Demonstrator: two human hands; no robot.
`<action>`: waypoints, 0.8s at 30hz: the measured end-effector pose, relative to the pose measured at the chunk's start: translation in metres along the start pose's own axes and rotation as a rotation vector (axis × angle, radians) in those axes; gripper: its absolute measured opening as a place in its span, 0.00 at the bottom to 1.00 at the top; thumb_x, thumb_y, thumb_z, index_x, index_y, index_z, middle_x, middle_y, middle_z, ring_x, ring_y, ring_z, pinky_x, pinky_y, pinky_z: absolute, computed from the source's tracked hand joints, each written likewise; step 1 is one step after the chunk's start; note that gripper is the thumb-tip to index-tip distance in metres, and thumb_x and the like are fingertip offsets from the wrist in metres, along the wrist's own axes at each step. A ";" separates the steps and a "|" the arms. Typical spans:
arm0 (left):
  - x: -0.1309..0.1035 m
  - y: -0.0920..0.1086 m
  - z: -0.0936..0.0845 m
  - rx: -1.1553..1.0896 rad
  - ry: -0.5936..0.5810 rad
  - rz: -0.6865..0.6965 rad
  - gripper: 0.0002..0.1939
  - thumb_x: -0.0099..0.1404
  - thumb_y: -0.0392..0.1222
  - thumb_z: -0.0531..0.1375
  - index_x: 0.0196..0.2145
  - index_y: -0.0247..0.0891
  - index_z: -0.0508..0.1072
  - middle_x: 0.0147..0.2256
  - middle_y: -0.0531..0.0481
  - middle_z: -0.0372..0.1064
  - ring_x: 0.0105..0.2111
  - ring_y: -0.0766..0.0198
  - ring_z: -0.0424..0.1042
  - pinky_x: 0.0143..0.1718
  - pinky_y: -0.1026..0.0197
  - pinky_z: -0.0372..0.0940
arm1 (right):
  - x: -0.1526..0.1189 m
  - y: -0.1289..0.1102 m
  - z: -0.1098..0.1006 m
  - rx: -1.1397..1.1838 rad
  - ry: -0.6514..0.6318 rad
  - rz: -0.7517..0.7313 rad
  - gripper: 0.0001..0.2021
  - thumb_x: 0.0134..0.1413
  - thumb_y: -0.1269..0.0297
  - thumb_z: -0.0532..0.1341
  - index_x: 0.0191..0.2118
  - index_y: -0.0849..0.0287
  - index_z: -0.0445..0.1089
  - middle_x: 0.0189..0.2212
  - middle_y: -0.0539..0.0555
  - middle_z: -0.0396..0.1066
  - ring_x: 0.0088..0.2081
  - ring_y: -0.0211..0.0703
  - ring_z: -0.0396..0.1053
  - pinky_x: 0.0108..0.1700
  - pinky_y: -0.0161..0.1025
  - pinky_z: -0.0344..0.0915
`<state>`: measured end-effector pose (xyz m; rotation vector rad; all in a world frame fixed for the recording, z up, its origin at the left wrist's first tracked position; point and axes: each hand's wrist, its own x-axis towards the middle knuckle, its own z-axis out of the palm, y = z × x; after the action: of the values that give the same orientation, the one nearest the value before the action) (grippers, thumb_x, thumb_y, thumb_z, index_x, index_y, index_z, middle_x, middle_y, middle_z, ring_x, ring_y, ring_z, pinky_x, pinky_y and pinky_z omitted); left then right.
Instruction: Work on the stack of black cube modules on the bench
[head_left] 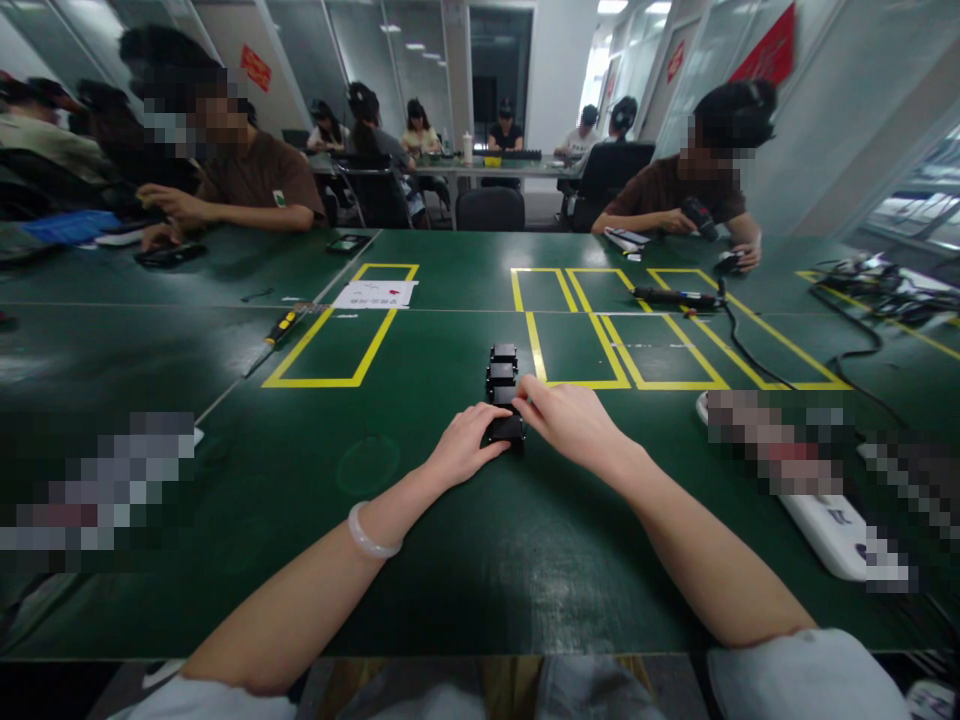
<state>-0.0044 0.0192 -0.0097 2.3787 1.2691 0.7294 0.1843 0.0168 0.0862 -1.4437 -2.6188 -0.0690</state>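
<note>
In front of me a row of small black box-shaped parts [501, 374] runs away from me on the green table [420, 590]. My left hand [469, 440] has its thumb and fingers round the nearest black box-shaped part [507, 430], which rests on the tabletop. A pale bangle [367, 535] circles my left wrist. From the right, my right hand [566, 415] comes in with thumb and fingertips pinched together beside the nearer parts of the row. Whatever lies between those fingertips is too small or hidden to make out.
Yellow tape rectangles [315, 383] mark the table. A yellow-and-black screwdriver [283, 327] and a white paper [375, 294] lie left. A black corded tool [675, 298] and a white power strip [840, 535] are right. A co-worker [697, 190] sits across, another [255, 170] at far left.
</note>
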 end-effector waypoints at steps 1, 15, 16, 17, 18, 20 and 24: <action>0.000 0.000 0.000 0.001 -0.001 0.000 0.18 0.63 0.43 0.60 0.50 0.42 0.65 0.48 0.47 0.65 0.47 0.53 0.65 0.48 0.51 0.61 | 0.000 0.000 0.000 -0.006 -0.003 0.002 0.14 0.65 0.58 0.44 0.42 0.58 0.62 0.29 0.53 0.74 0.29 0.40 0.70 0.26 0.34 0.46; -0.001 0.000 0.000 0.002 0.005 0.006 0.17 0.63 0.43 0.60 0.50 0.42 0.66 0.49 0.47 0.65 0.48 0.53 0.65 0.48 0.52 0.61 | -0.001 0.001 -0.001 0.033 0.011 -0.010 0.11 0.63 0.63 0.46 0.43 0.57 0.62 0.30 0.52 0.74 0.28 0.39 0.69 0.27 0.34 0.46; 0.000 0.000 0.000 0.002 0.006 0.004 0.17 0.63 0.43 0.59 0.50 0.42 0.65 0.49 0.47 0.65 0.48 0.53 0.65 0.48 0.51 0.61 | -0.001 0.001 -0.001 0.027 0.004 -0.007 0.11 0.64 0.62 0.45 0.43 0.57 0.62 0.30 0.52 0.74 0.28 0.39 0.69 0.27 0.34 0.46; 0.000 0.001 0.000 0.001 0.007 0.003 0.17 0.63 0.43 0.59 0.50 0.42 0.65 0.49 0.46 0.65 0.48 0.53 0.65 0.48 0.51 0.61 | -0.001 0.000 -0.001 0.020 -0.003 -0.003 0.12 0.65 0.60 0.45 0.42 0.57 0.62 0.29 0.52 0.74 0.28 0.39 0.69 0.27 0.34 0.46; 0.000 0.001 0.000 -0.001 0.009 0.002 0.18 0.63 0.43 0.59 0.50 0.42 0.65 0.48 0.47 0.65 0.47 0.53 0.65 0.48 0.51 0.61 | -0.001 0.000 -0.001 0.013 -0.008 -0.001 0.13 0.65 0.59 0.44 0.42 0.57 0.62 0.29 0.53 0.74 0.28 0.39 0.69 0.27 0.34 0.45; 0.000 0.001 0.000 -0.005 0.012 0.003 0.18 0.63 0.43 0.59 0.50 0.42 0.65 0.48 0.47 0.65 0.47 0.54 0.65 0.48 0.51 0.61 | -0.001 0.000 -0.001 -0.002 -0.012 0.000 0.14 0.65 0.58 0.44 0.41 0.58 0.63 0.28 0.53 0.73 0.28 0.39 0.69 0.26 0.34 0.45; 0.000 0.001 -0.001 -0.010 0.003 0.005 0.17 0.63 0.43 0.59 0.50 0.42 0.65 0.48 0.47 0.65 0.48 0.54 0.65 0.48 0.51 0.61 | -0.001 0.001 0.000 -0.011 -0.001 -0.006 0.12 0.65 0.60 0.44 0.41 0.57 0.62 0.29 0.53 0.74 0.28 0.40 0.70 0.26 0.34 0.45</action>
<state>-0.0044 0.0182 -0.0078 2.3744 1.2580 0.7397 0.1855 0.0166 0.0860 -1.4401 -2.6276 -0.0835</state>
